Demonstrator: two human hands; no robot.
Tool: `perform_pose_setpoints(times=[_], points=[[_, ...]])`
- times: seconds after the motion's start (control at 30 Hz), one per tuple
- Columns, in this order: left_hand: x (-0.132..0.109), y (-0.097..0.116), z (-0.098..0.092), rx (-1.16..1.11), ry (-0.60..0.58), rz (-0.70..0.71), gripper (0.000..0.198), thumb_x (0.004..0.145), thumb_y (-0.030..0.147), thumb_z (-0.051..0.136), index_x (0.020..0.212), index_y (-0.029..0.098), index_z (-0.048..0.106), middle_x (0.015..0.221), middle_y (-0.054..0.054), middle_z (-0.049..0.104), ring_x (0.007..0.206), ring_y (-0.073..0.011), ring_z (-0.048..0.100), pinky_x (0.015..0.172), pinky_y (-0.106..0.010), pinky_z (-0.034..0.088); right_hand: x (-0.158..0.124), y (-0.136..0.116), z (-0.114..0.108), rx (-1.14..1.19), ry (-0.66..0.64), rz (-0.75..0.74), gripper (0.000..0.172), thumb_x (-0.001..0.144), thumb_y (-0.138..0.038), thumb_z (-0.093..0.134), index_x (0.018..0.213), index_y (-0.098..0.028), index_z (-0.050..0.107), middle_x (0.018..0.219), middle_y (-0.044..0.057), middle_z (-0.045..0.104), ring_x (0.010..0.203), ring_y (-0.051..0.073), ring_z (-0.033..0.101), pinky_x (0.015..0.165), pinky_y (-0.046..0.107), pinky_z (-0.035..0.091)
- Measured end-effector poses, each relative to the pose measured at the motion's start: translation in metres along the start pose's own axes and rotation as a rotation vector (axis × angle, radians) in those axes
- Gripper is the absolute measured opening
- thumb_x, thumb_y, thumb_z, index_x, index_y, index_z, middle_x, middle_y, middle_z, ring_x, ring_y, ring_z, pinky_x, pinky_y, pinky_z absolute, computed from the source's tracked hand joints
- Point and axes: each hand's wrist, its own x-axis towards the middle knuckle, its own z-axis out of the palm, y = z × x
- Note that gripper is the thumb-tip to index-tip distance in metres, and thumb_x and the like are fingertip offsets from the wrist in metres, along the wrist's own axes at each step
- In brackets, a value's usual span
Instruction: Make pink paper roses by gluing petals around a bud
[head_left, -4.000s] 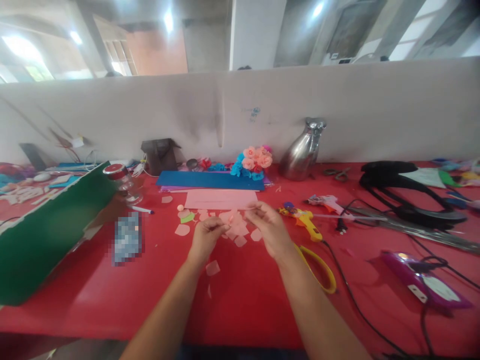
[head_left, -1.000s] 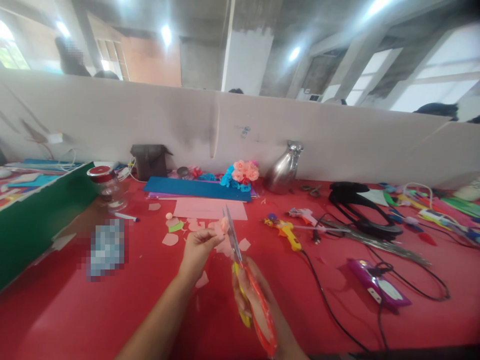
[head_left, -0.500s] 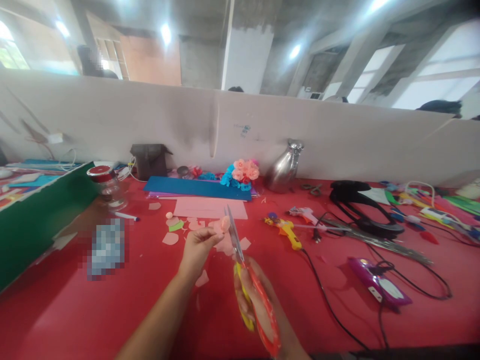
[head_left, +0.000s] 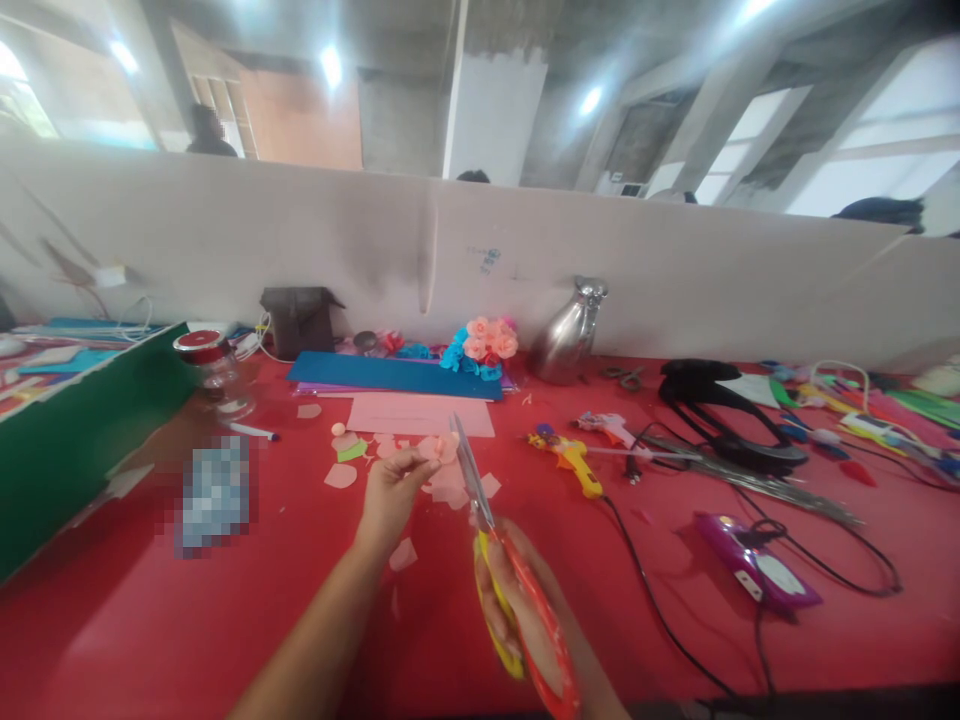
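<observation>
Between the thumb and fingers of my left hand (head_left: pixel 394 500) is a small pink paper piece (head_left: pixel 444 449), pinched at its near edge. My right hand (head_left: pixel 517 590) grips a pair of scissors (head_left: pixel 472 470) with red and yellow handles, the blades pointing away from me. The blade tips are right beside the pink piece; whether they touch it I cannot tell. Under and around my hands lie several cut pink petals (head_left: pixel 341 475) and a green scrap (head_left: pixel 351 452). A flat pink sheet (head_left: pixel 420 415) lies just beyond.
Blue sheets (head_left: pixel 390 376) and paper flowers (head_left: pixel 489 340) lie at the back, beside a metal jug (head_left: pixel 568 330). To the right are a yellow glue gun (head_left: pixel 574 460), a black headband-like object (head_left: pixel 720 420), wires and a purple power strip (head_left: pixel 757 570). A red-lidded jar (head_left: pixel 214 375) stands left.
The pink piece in my left hand has turned and moved slightly lower and left. The scissors' handles have shifted a little right and down. Both hands keep their hold.
</observation>
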Motion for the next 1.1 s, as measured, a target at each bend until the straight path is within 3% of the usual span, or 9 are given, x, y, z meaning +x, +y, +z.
perform_pose_setpoints(times=[0.2, 0.43, 0.6, 0.77, 1.1], points=[[0.003, -0.002, -0.002, 0.017, 0.044, -0.008, 0.013, 0.069, 0.03, 0.07, 0.066, 0.017, 0.068, 0.065, 0.002, 0.057, 0.067, -0.0117, 0.049, 0.065, -0.023, 0.037, -0.007, -0.003, 0.001, 0.002, 0.05, 0.01, 0.047, 0.074, -0.063, 0.059, 0.091, -0.021, 0.046, 0.053, -0.009, 0.046, 0.029, 0.003, 0.035, 0.028, 0.013, 0.028], [0.005, -0.003, -0.005, 0.042, 0.046, 0.011, 0.016, 0.069, 0.034, 0.07, 0.068, 0.018, 0.067, 0.068, 0.001, 0.058, 0.068, -0.0125, 0.05, 0.067, -0.023, 0.038, -0.01, 0.002, -0.008, 0.001, 0.012, 0.005, 0.05, 0.073, -0.067, 0.057, 0.093, -0.022, 0.047, 0.058, -0.007, 0.048, 0.03, 0.002, 0.033, 0.029, 0.015, 0.026], [0.007, -0.007, -0.007, 0.081, 0.046, 0.054, 0.015, 0.071, 0.031, 0.068, 0.067, 0.017, 0.065, 0.067, 0.001, 0.055, 0.067, -0.0125, 0.047, 0.065, -0.023, 0.037, -0.013, 0.002, -0.016, -0.012, -0.092, 0.024, 0.052, 0.073, -0.073, 0.05, 0.087, -0.022, 0.046, 0.057, -0.006, 0.044, 0.034, 0.004, 0.032, 0.031, 0.017, 0.027], [0.006, -0.004, -0.006, 0.156, 0.033, 0.115, 0.016, 0.074, 0.029, 0.065, 0.064, 0.017, 0.06, 0.065, 0.002, 0.054, 0.067, -0.0123, 0.046, 0.066, -0.023, 0.036, -0.017, -0.002, -0.014, -0.055, -0.072, 0.037, 0.052, 0.074, -0.073, 0.048, 0.084, -0.023, 0.043, 0.059, -0.006, 0.041, 0.039, 0.005, 0.033, 0.034, 0.018, 0.028], [0.004, 0.004, -0.004, 0.233, -0.011, 0.18, 0.02, 0.076, 0.028, 0.06, 0.059, 0.018, 0.054, 0.061, 0.003, 0.049, 0.061, -0.0115, 0.043, 0.062, -0.024, 0.035, -0.008, -0.001, -0.022, -0.101, -0.081, 0.038, 0.054, 0.077, -0.071, 0.047, 0.102, -0.023, 0.044, 0.06, -0.007, 0.042, 0.036, 0.004, 0.033, 0.032, 0.017, 0.025]])
